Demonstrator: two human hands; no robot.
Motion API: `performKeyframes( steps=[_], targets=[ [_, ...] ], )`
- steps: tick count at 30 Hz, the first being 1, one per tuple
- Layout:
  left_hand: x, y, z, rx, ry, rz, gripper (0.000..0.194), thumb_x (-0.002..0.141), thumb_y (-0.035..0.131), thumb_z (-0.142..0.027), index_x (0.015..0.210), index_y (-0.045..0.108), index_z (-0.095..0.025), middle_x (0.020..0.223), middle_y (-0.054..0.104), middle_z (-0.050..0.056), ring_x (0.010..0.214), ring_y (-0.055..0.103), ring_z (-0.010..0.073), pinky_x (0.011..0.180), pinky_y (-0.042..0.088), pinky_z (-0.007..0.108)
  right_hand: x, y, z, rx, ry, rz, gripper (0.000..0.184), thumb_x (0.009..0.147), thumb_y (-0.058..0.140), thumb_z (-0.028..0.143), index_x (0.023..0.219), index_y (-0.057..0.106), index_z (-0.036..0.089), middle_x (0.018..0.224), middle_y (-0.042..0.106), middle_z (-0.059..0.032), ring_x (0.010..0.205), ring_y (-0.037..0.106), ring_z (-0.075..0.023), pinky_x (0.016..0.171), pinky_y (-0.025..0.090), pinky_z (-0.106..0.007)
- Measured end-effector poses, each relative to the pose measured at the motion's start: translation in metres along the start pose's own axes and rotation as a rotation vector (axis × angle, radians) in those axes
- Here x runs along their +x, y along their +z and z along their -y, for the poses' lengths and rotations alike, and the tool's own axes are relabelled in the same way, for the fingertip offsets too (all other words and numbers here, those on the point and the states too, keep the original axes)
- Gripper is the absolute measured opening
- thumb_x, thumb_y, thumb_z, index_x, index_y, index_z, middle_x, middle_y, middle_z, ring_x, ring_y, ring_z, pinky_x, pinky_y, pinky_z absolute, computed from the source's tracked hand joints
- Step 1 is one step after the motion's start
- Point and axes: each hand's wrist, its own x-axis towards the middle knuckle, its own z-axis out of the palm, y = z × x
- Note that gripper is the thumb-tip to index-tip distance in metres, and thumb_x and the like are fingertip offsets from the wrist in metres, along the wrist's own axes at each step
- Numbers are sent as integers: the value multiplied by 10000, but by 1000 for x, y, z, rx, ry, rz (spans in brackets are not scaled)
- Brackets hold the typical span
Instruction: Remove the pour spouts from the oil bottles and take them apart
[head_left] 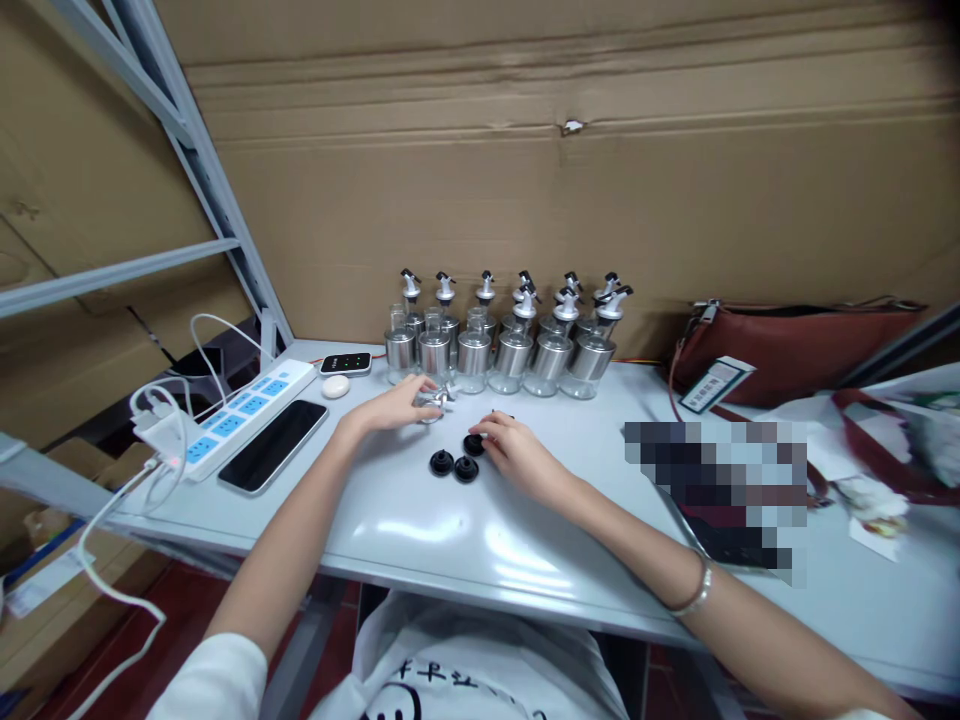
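Observation:
My left hand [394, 406] rests on the white table [420, 520] with its fingers curled on a small silver pour spout [437, 399]. My right hand [512, 445] lies just right of it, fingertips pinching a black round cap [473, 444]. Two more black caps [453, 465] sit on the table just in front of my hands. Behind them stand several glass bottles [510, 345] with steel bands and spout tops, in two rows by the cardboard wall.
A white and blue power strip [240, 410] with plugged cables, a black phone [274, 444], a small black device [346, 362] and a white oval object [336, 386] lie at the left. A brown bag [787, 345], papers and straps fill the right. A metal shelf frame [187, 150] stands far left.

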Motion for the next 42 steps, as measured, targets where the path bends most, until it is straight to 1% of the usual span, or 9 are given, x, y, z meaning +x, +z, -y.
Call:
performKeyframes(
  steps=[4,10,15,20,24,28,32,37,42],
  targets=[
    [-2,-2,1,-90,-5,123,509,665,639,-190,1141,461,-193,1078,518,56,796,584,152,750,462,291,0,1,2,-21,25,9,381,783,402,-13,1025,651,145,915,616,-104,803,606,-191,750,491,-326],
    [4,9,3,-118,44,29,387,687,562,-125,1065,500,-176,1061,525,48,764,569,128,687,464,255,1,3,15,66,-26,57,374,794,391,-11,1018,646,145,921,637,-113,840,614,-213,763,492,-338],
    [4,10,4,-79,49,-21,360,702,519,-125,1059,512,-169,1097,524,64,769,589,140,708,472,278,-1,-2,25,94,45,70,327,852,402,55,1122,580,105,1034,628,-148,931,608,-223,830,480,-371],
    [4,10,2,-124,60,-68,325,697,521,-156,1021,512,-169,1045,582,52,768,613,159,679,484,277,-3,1,24,123,17,66,335,844,393,50,1106,586,133,960,650,-124,845,618,-197,765,496,-349],
    [2,6,-2,-62,64,-104,281,716,523,-187,996,535,-174,1003,610,44,775,611,165,702,480,288,5,-11,3,75,-11,-93,316,831,413,91,1089,575,176,1007,627,-106,838,606,-198,789,487,-370],
    [1,4,-8,59,93,-169,176,774,485,-206,926,567,-170,947,629,46,773,588,164,710,460,285,26,-39,-31,-60,34,-392,322,789,449,126,1087,549,196,1163,556,-129,1129,488,-277,919,417,-447],
    [3,8,-11,176,178,-200,151,820,445,-189,865,585,-159,876,630,51,780,573,170,707,437,283,44,-50,-53,-170,123,-366,367,770,471,130,1130,530,169,1197,548,-148,1186,441,-307,966,364,-484],
    [4,11,-14,240,269,-258,172,840,417,-148,851,589,-159,834,629,41,776,569,164,705,427,276,43,-39,-47,-346,175,-321,421,784,503,170,1202,478,125,1323,446,-212,1225,369,-365,901,389,-504],
    [1,10,-20,236,290,-350,157,837,441,-142,883,590,-161,833,633,35,763,575,158,698,430,271,27,-41,-34,-380,206,-453,326,800,525,241,1107,496,134,1062,579,-167,1020,479,-336,820,426,-476]
  ],
)
